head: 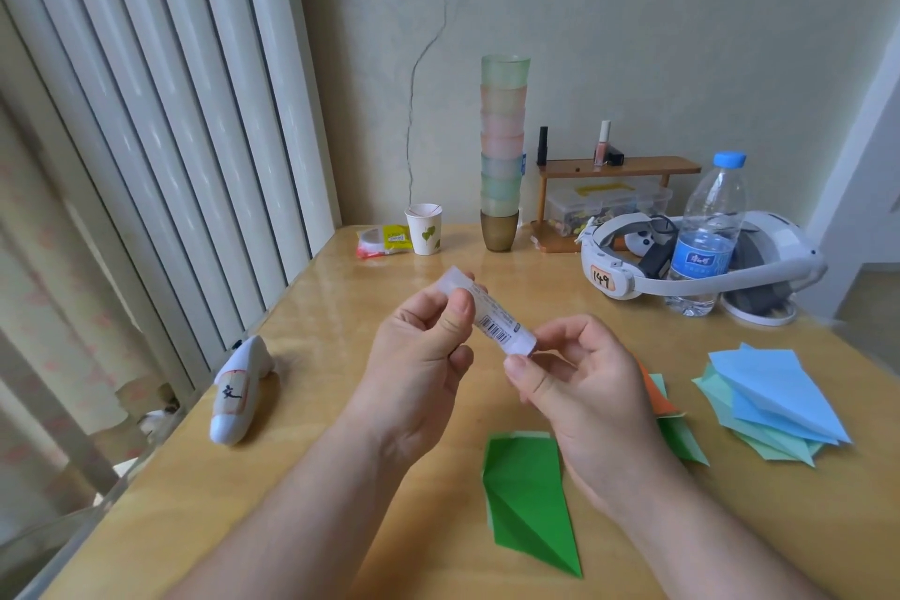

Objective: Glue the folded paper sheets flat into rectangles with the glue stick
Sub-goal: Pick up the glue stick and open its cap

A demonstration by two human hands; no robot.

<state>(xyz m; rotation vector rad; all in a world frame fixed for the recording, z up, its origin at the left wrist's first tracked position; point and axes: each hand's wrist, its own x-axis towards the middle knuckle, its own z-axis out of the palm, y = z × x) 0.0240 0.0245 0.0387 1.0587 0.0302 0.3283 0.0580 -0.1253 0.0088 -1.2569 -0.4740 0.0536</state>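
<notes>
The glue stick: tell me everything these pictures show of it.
The glue stick is a small white, slightly translucent plastic tube with a printed barcode label. It is held in the air above the table, tilted, its far end up and left. The left hand pinches its upper part with thumb and fingers; the right hand grips the lower end. Whether its cap is on cannot be told.

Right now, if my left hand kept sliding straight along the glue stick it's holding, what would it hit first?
Most likely the right hand, pinching the glue stick's lower end just beyond the left hand; depth looks close.
</notes>
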